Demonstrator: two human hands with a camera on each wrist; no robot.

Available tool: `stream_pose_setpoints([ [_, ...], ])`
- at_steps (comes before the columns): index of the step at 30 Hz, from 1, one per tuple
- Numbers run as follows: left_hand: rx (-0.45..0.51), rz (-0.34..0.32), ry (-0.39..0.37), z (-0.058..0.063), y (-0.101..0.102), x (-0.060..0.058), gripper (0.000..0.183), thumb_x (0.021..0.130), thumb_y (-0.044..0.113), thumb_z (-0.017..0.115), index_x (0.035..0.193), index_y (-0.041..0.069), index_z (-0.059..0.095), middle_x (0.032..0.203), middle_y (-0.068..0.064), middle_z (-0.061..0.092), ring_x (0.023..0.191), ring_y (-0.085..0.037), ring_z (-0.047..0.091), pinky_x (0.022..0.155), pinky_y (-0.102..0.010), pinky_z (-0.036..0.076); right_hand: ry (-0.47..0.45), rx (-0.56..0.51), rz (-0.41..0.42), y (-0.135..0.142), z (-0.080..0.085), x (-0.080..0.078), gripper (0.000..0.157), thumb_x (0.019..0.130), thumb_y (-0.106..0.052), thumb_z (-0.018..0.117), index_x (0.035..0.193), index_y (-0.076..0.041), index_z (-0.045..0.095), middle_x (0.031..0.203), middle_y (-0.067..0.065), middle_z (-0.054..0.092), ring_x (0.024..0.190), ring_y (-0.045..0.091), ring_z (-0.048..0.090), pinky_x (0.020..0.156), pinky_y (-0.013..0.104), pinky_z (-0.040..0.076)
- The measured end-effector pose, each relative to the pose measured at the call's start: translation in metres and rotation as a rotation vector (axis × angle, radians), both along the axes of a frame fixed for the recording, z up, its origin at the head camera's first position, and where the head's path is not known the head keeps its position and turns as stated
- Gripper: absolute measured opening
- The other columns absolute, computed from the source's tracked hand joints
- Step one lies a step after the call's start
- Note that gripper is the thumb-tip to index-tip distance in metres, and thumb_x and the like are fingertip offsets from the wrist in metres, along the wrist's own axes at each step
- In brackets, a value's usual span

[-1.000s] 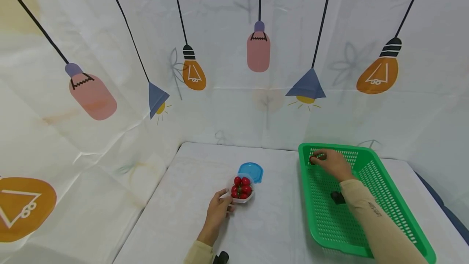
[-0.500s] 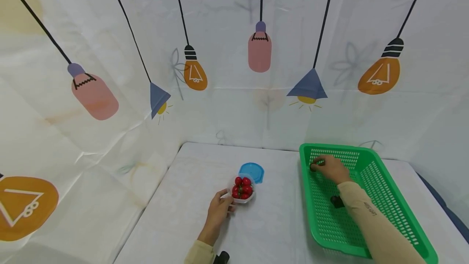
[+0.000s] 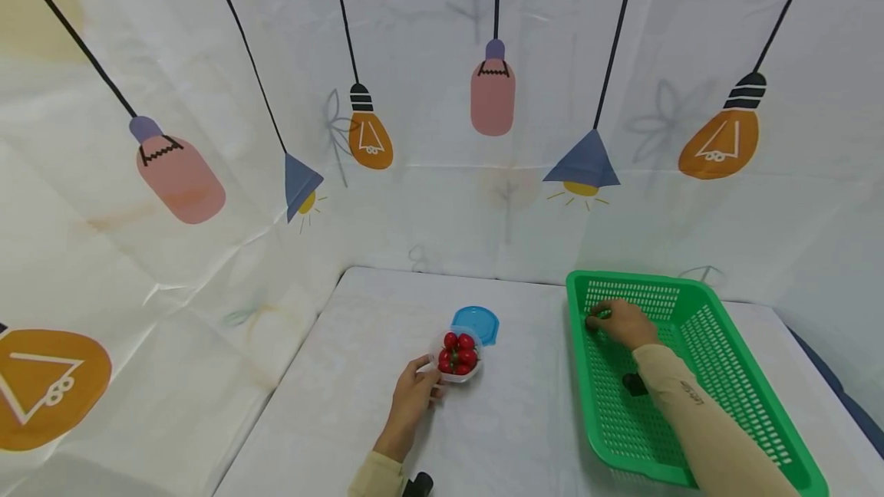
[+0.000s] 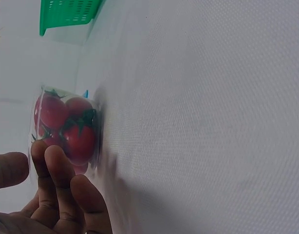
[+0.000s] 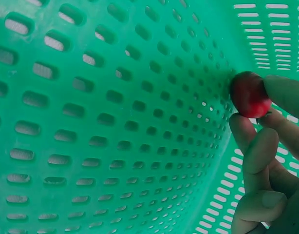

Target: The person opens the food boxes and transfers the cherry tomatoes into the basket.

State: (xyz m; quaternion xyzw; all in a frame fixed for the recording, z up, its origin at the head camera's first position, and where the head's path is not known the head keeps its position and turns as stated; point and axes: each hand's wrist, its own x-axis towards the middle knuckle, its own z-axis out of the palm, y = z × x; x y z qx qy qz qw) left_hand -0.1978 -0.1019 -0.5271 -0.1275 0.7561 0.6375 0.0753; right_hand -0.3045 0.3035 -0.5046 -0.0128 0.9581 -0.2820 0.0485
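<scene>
My left hand (image 3: pixel 412 397) is at the near left side of a small clear plastic tub (image 3: pixel 453 379), thumb at its rim and fingers curled against its wall. Several red cherry tomatoes (image 4: pixel 80 141) with green stems fill the tub. Over on the right, my right hand (image 3: pixel 627 324) reaches down inside a green plastic basket (image 3: pixel 587 413), near its far left corner. Between thumb and fingertips it pinches a single red cherry tomato (image 5: pixel 250 95), close to the slotted basket wall. A green stem shows at the tomato's lower edge.
A blue lid (image 3: pixel 476 322) lies on the white-covered table (image 3: pixel 511 420) just behind the tub. The basket's raised rim runs around my right forearm. White sheets with printed lamps (image 3: pixel 493 98) hang behind and to the left.
My right hand has moved lower and slightly nearer inside the basket, with the cherry tomato in its fingers. The left hand and tub have stayed in place.
</scene>
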Motion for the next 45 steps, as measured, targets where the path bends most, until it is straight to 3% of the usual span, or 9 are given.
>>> stream_pose_setpoints([
  [7, -0.004, 0.004, -0.006, 0.001, 0.001, 0.001, 0.05, 0.102, 0.024, 0.056, 0.146, 0.001, 0.045, 0.101, -0.007, 0.071, 0.083, -0.02, 0.066, 0.072, -0.034, 0.052, -0.001, 0.017, -0.001, 0.002, -0.004, -0.001, 0.037, 0.095, -0.034, 0.069, 0.119, -0.006, 0.073, 0.117, 0.022, 0.069, 0.092, 0.034, 0.066, 0.063, 0.043, 0.05],
  [12, -0.002, 0.003, -0.004, 0.0, 0.0, 0.0, 0.05, 0.102, 0.023, 0.056, 0.146, 0.001, 0.045, 0.1, -0.006, 0.07, 0.082, -0.019, 0.066, 0.072, -0.034, 0.052, -0.012, 0.025, -0.017, 0.002, 0.0, -0.001, 0.046, 0.095, -0.038, 0.068, 0.126, -0.004, 0.069, 0.122, 0.025, 0.067, 0.093, 0.034, 0.066, 0.061, 0.04, 0.048],
  [16, -0.003, 0.007, -0.004, -0.002, 0.0, -0.001, 0.05, 0.102, 0.022, 0.056, 0.146, 0.001, 0.046, 0.1, -0.006, 0.07, 0.081, -0.019, 0.066, 0.071, -0.034, 0.052, 0.044, 0.012, -0.025, -0.003, 0.008, -0.001, 0.048, 0.097, -0.036, 0.064, 0.129, -0.001, 0.066, 0.123, 0.027, 0.066, 0.097, 0.039, 0.067, 0.063, 0.043, 0.052],
  [22, 0.006, 0.012, -0.009, -0.001, 0.001, -0.002, 0.049, 0.102, 0.022, 0.056, 0.146, 0.002, 0.046, 0.1, -0.006, 0.07, 0.082, -0.019, 0.065, 0.072, -0.033, 0.052, 0.183, -0.014, -0.042, -0.011, 0.032, -0.003, 0.046, 0.101, -0.033, 0.061, 0.13, 0.001, 0.063, 0.123, 0.026, 0.067, 0.105, 0.044, 0.065, 0.076, 0.053, 0.054],
  [31, 0.016, 0.01, -0.006, -0.002, -0.001, -0.002, 0.05, 0.102, 0.023, 0.055, 0.146, 0.001, 0.045, 0.101, -0.007, 0.07, 0.082, -0.019, 0.065, 0.072, -0.033, 0.051, 0.369, -0.059, -0.053, -0.039, 0.071, 0.003, 0.041, 0.1, -0.033, 0.062, 0.131, -0.005, 0.063, 0.119, 0.02, 0.069, 0.075, 0.027, 0.066, 0.052, 0.037, 0.047],
  [33, 0.019, 0.01, -0.012, -0.003, -0.001, -0.002, 0.05, 0.102, 0.022, 0.055, 0.146, 0.002, 0.045, 0.1, -0.006, 0.07, 0.082, -0.018, 0.065, 0.072, -0.033, 0.051, 0.388, -0.067, -0.049, -0.045, 0.077, 0.003, 0.042, 0.1, -0.034, 0.063, 0.132, -0.008, 0.063, 0.12, 0.018, 0.069, 0.072, 0.025, 0.065, 0.049, 0.035, 0.045],
  [40, 0.025, 0.01, -0.012, -0.002, -0.001, -0.001, 0.051, 0.102, 0.022, 0.056, 0.146, 0.001, 0.045, 0.101, -0.008, 0.07, 0.082, -0.019, 0.066, 0.071, -0.033, 0.051, 0.421, -0.079, -0.032, -0.066, 0.097, 0.009, 0.041, 0.099, -0.036, 0.064, 0.133, -0.013, 0.064, 0.12, 0.013, 0.071, 0.09, 0.03, 0.068, 0.054, 0.034, 0.047],
  [45, 0.017, 0.009, -0.003, 0.0, -0.001, 0.0, 0.051, 0.102, 0.022, 0.055, 0.146, 0.0, 0.045, 0.1, -0.007, 0.07, 0.082, -0.018, 0.066, 0.071, -0.034, 0.051, 0.412, -0.112, -0.009, -0.08, 0.112, 0.015, 0.043, 0.099, -0.038, 0.065, 0.135, -0.015, 0.063, 0.122, 0.011, 0.07, 0.091, 0.029, 0.068, 0.053, 0.035, 0.048],
])
